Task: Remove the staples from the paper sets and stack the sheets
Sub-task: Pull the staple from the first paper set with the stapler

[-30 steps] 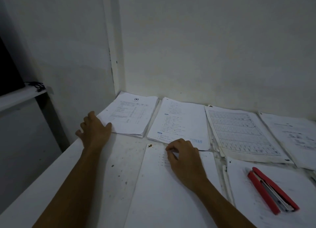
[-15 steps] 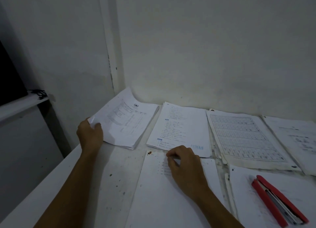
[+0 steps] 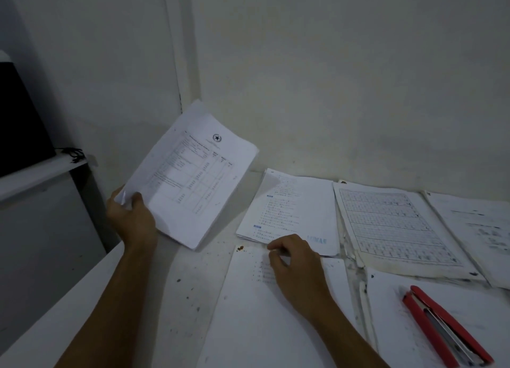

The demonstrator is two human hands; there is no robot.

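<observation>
Your left hand (image 3: pixel 132 218) lifts a thick paper set (image 3: pixel 190 180) by its near corner, fingers curled round the edge, the bundle tilted up clear of the white table (image 3: pixel 171 298) at the wall corner. Your right hand (image 3: pixel 298 268) rests on the loose sheet (image 3: pixel 248 312) in front of you, fingers bent at its top edge; whether they pinch anything cannot be told. Three more sets (image 3: pixel 292 207) lie side by side along the wall, apparently untouched. The red stapler (image 3: pixel 444 331) lies on another sheet at your right, well apart from both hands. Judging by this, the job looks barely begun: one set is in hand, its staple not visible, and most of the paper awaits unpinning and stacking.
</observation>
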